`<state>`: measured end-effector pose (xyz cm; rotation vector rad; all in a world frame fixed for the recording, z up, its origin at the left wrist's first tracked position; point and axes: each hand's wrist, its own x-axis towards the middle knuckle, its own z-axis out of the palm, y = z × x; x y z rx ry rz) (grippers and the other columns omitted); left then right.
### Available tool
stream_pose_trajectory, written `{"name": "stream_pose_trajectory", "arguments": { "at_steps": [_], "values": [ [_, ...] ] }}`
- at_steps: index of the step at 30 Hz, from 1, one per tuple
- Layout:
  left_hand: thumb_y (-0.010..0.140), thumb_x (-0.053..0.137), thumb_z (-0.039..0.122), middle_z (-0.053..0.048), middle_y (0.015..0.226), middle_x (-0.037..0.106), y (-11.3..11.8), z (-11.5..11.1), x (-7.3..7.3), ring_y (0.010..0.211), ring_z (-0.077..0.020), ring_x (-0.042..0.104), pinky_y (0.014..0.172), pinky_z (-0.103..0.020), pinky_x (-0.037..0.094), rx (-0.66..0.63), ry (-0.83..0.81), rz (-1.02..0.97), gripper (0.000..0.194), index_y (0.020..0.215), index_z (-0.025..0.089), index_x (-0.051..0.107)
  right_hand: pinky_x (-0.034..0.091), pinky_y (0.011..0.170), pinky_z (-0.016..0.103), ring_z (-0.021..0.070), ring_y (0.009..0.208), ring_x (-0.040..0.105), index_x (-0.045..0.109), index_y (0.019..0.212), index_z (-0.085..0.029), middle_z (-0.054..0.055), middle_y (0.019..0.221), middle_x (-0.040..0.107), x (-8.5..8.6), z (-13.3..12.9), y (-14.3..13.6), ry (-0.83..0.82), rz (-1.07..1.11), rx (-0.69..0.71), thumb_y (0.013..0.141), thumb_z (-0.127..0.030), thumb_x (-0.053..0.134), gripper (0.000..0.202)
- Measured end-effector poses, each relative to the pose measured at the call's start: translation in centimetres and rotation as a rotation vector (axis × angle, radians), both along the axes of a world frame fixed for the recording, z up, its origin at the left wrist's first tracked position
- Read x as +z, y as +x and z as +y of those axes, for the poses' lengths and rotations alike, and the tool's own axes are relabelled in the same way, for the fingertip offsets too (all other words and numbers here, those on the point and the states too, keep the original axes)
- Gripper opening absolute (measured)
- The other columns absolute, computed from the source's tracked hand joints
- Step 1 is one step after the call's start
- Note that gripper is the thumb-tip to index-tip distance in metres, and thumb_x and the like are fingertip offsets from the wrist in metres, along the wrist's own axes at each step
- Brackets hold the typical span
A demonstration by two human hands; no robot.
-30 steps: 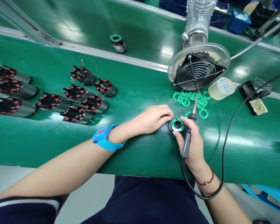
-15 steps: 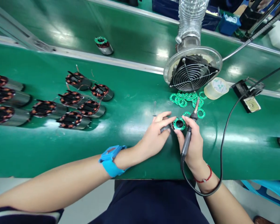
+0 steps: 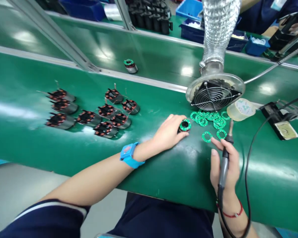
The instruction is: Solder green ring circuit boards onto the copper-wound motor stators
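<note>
My left hand (image 3: 169, 132) is wrapped round a motor stator (image 3: 180, 129) that stands on the green bench. A ring-shaped green circuit board (image 3: 185, 125) sits on top of the stator. In my right hand (image 3: 227, 162) is a soldering iron (image 3: 224, 165), held like a pen with its tip pointing away from me. The thumb and a forward finger of that hand are apart. A loose green ring board (image 3: 207, 137) lies just beyond the fingertips, with another ring board (image 3: 221, 134) beside the iron's tip. Several more ring boards (image 3: 208, 116) are heaped behind them.
A fume extractor fan (image 3: 213, 96) hangs over the heap. To its right are a tape roll (image 3: 243, 109) and an iron stand with a sponge (image 3: 286, 130). Several wound stators (image 3: 105, 129) stand at left. One board-topped stator (image 3: 130, 66) is behind the rail. The iron's black cable (image 3: 248, 165) loops at right.
My right hand has drawn away from the stator to the right, still with the soldering iron. My left hand has closed round the stator. The whole view has shifted.
</note>
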<state>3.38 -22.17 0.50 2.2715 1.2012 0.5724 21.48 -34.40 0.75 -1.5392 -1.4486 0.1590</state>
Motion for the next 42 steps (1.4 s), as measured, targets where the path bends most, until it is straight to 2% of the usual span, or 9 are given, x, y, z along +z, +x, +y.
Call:
{"name": "stream_pose_trajectory", "arguments": {
  "at_steps": [5,10,16,21,25,28,32,36,42],
  "values": [
    [0.087,0.059,0.025,-0.024,0.149,0.038,-3.7,3.8,0.7,0.133,-0.0336,0.045,0.106,-0.050,0.043,0.384,0.235,-0.022,0.066,0.145,0.009,0.031,0.054,0.087,0.039,0.0228,0.099,0.073,0.057,0.125,-0.020,0.010,0.105,0.077,0.1,-0.2,0.1,0.014,-0.016,0.005,0.090,-0.021,0.062,0.036],
    [0.088,0.058,0.044,-0.018,0.106,0.062,-10.1,4.1,3.1,0.121,-0.0442,0.047,0.097,-0.063,0.037,0.675,0.348,0.453,0.036,0.098,0.010,0.067,0.053,0.089,0.038,0.0216,0.100,0.073,0.057,0.125,-0.020,0.009,0.106,0.077,0.0,-0.3,-0.3,-0.006,-0.004,0.013,0.091,-0.021,0.060,0.034],
    [0.096,0.045,0.045,-0.022,0.113,0.063,-9.7,3.6,3.1,0.119,-0.0422,0.050,0.093,-0.055,0.043,0.501,0.255,0.695,0.047,0.087,0.011,0.076,0.056,0.088,0.038,0.0212,0.098,0.074,0.057,0.124,-0.023,0.007,0.102,0.078,0.4,0.0,0.2,-0.069,-0.031,0.006,0.093,-0.024,0.057,0.031],
    [0.097,0.039,0.053,-0.017,0.111,0.064,-5.0,0.7,5.4,0.104,-0.0337,0.063,0.091,-0.048,0.049,0.214,0.061,0.582,0.053,0.103,0.014,0.075,0.057,0.088,0.041,0.0236,0.101,0.072,0.055,0.124,-0.027,0.007,0.110,0.075,0.6,0.9,2.1,-0.376,-0.104,0.109,0.094,-0.033,0.054,0.031],
    [0.096,0.040,0.048,-0.009,0.105,0.068,-5.5,0.0,6.5,0.095,-0.0241,0.066,0.084,-0.038,0.053,-0.126,-0.258,0.227,0.041,0.115,0.020,0.064,0.054,0.091,0.047,0.0264,0.101,0.068,0.052,0.126,-0.024,0.010,0.110,0.070,-0.4,2.3,3.6,-0.426,-0.232,0.129,0.089,-0.028,0.057,0.038],
    [0.090,0.049,0.041,-0.007,0.098,0.068,-7.0,1.3,5.1,0.087,-0.0219,0.065,0.076,-0.035,0.054,-0.234,-0.425,0.074,0.029,0.108,0.020,0.057,0.054,0.085,0.045,0.0250,0.091,0.065,0.054,0.124,-0.022,0.008,0.097,0.067,-1.1,3.1,3.4,-0.353,-0.320,0.152,0.086,-0.021,0.055,0.038],
    [0.072,0.075,0.042,-0.014,0.121,0.059,-6.3,1.9,2.2,0.114,-0.0343,0.053,0.100,-0.055,0.043,-0.242,-0.149,0.245,0.048,0.111,0.018,0.062,0.054,0.080,0.038,0.0210,0.084,0.064,0.053,0.128,-0.023,0.005,0.094,0.065,-1.5,3.1,1.5,-0.343,-0.281,0.177,0.088,-0.019,0.053,0.040],
    [0.076,0.078,0.037,-0.014,0.143,0.050,-3.3,0.4,0.5,0.134,-0.0354,0.039,0.110,-0.058,0.033,-0.397,-0.120,0.056,0.056,0.126,0.022,0.057,0.055,0.082,0.037,0.0205,0.086,0.065,0.051,0.130,-0.023,0.005,0.097,0.067,-1.0,2.4,0.3,-0.307,-0.225,0.224,0.090,-0.017,0.050,0.041],
    [0.082,0.067,0.024,-0.011,0.125,0.063,-2.0,-1.1,0.5,0.117,-0.0256,0.060,0.101,-0.044,0.048,-0.405,-0.300,-0.224,0.038,0.116,0.019,0.052,0.053,0.089,0.048,0.0281,0.102,0.060,0.050,0.132,-0.019,0.012,0.109,0.068,-0.9,2.6,1.1,-0.336,-0.361,0.340,0.085,-0.009,0.050,0.048]
  ]
}}
